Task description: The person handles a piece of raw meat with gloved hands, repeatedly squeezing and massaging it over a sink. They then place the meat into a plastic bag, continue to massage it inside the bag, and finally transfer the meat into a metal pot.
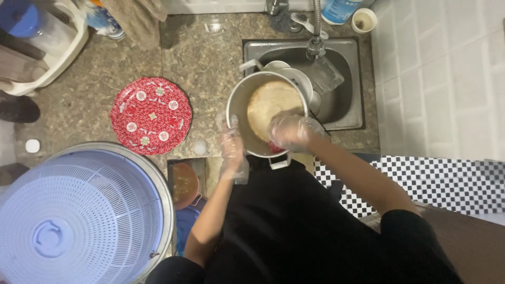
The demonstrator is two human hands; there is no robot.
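Near the centre of the frame, a steel pot (267, 113) is tilting over the front edge of the sink (344, 79), its mouth facing up toward the camera and its inside looking tan and cloudy. The left hand (232, 149), in a clear plastic glove, is gripping the pot's lower left rim with fingers curled around the edge. The right hand (291, 131), gloved the same way, is reaching into the pot at its lower right, fingers bunched and pressing on something red (274, 146) that is mostly hidden; what it is cannot be told. A white bowl (300, 79) is lying in the sink just behind the pot, under the tap (316, 31). On the stone bench (205, 58), left of the pot, a red patterned plate (151, 115) is sitting flat and well apart from the hands. At the lower left of the frame, a pale blue colander (79, 215) is resting upside down in a large steel basin (167, 200). A white cup (364, 20) is standing at the top right, beside the tiled wall.
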